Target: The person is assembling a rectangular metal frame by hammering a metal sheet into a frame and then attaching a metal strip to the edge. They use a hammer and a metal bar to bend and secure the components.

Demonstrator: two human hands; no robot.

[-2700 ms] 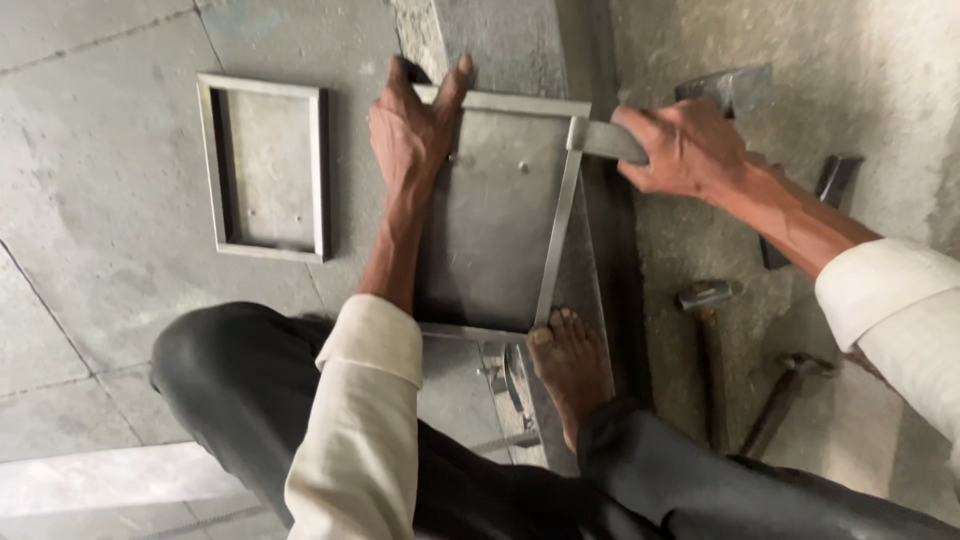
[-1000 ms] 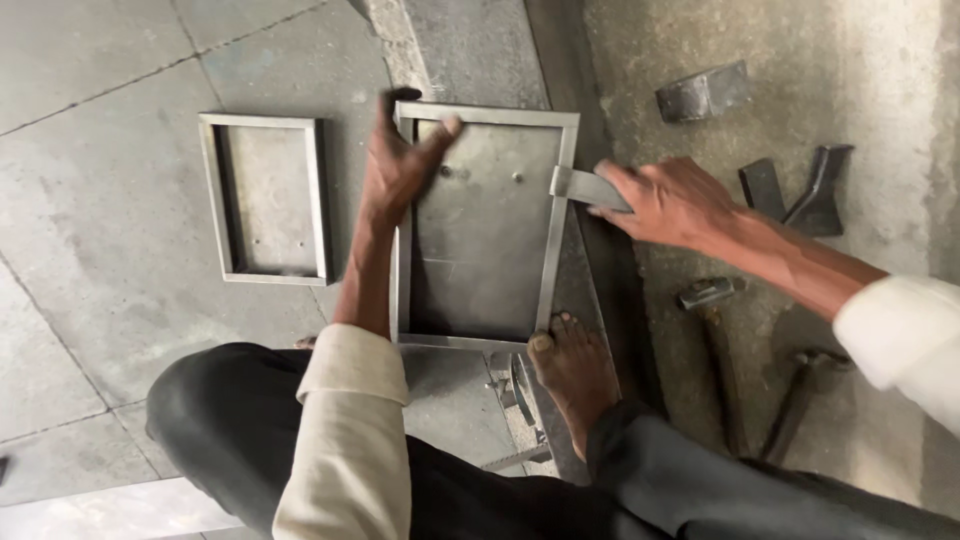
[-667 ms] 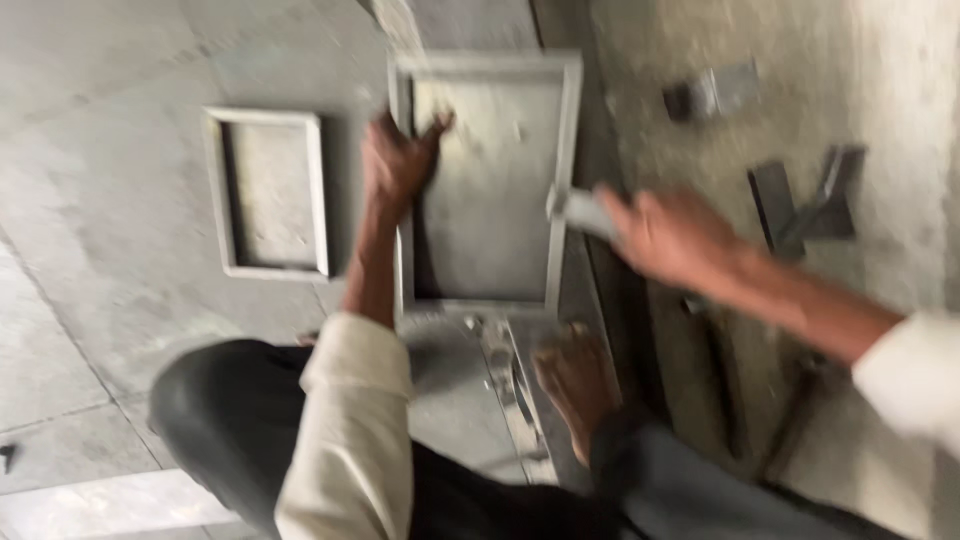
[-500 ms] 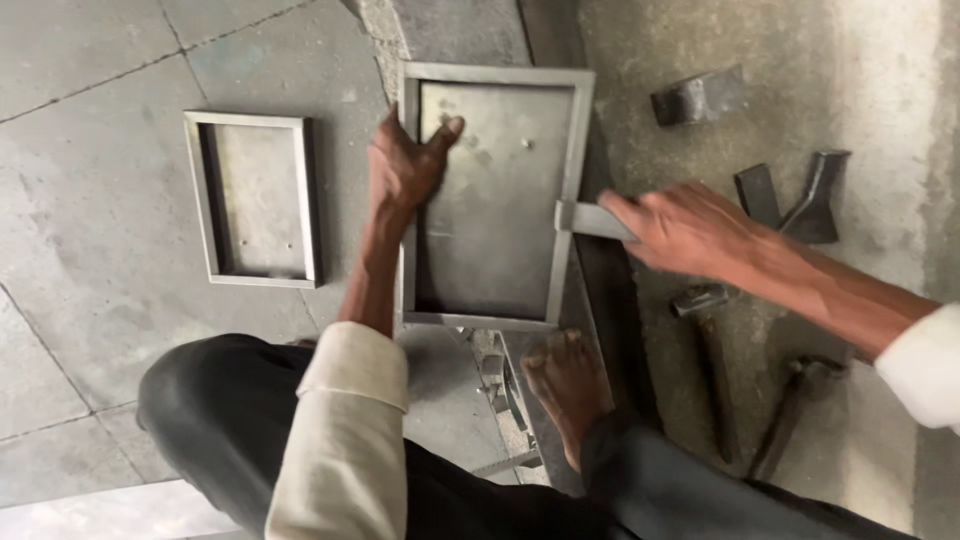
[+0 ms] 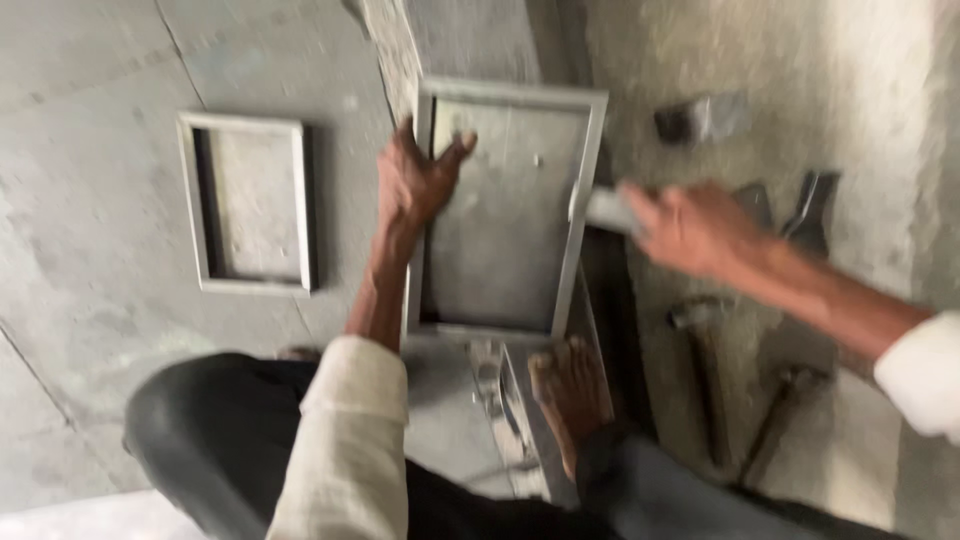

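1. Over the last few moments the rectangular metal frame (image 5: pixel 505 210) had shifted slightly on its support. It now lay flat on a narrow metal bench (image 5: pixel 470 40), straight ahead of the person, with the view of it blurred by head movement.
2. The left hand (image 5: pixel 418 180) had stayed on the frame's left rail, fingers spread and pressing down, thumb reaching onto the inner panel. It looked like a steadying hold rather than a closed grip.
3. The right hand (image 5: pixel 690 228) was closed around a pale, short tool (image 5: pixel 605 208) whose tip met the frame's right rail. Compared with a second earlier, the hand had drawn a little away from the rail and was smeared by motion, which suggests strokes along that edge were under way.
4. A bare foot (image 5: pixel 570 395) rested on the bench just below the frame, bracing it.
5. A second, smaller frame (image 5: pixel 248 205) lay well apart to the left on the grey tiled floor (image 5: pixel 90 200).
6. To the right, on rough concrete, lay two hammers (image 5: pixel 705 370) and several dark metal pieces (image 5: pixel 700 118).
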